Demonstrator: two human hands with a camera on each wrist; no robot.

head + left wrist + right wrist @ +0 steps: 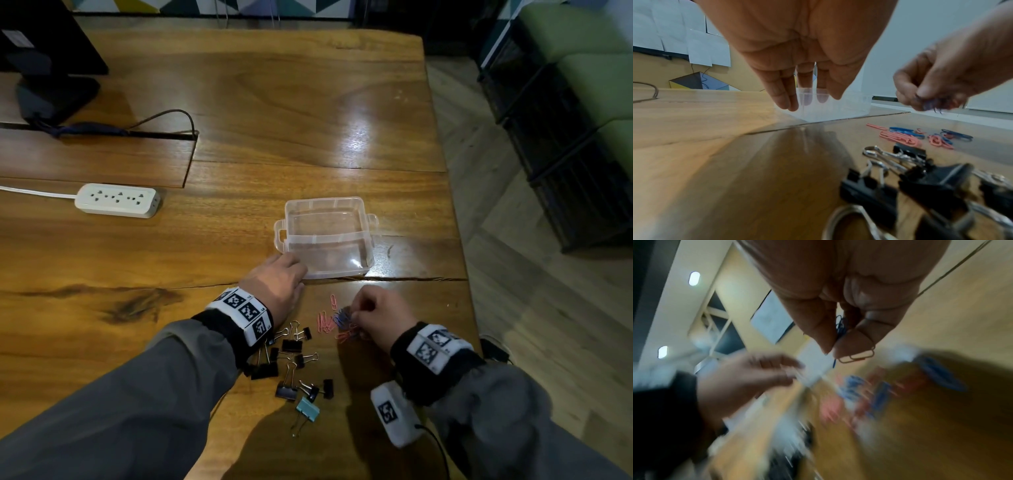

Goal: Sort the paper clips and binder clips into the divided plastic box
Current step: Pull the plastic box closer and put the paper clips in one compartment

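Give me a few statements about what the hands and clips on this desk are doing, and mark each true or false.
1. The right hand pinches a few paper clips. True.
2. The plastic box already holds binder clips. False: both compartments look empty; the binder clips lie on the table.
3. The left hand rests at the box's near left corner, fingers fairly straight. True.
4. All binder clips are black. False: one light blue binder clip lies nearest the person.
5. The loose paper clips on the table are pink and blue. True.
6. The power strip sits right of the box. False: it is far to the left.
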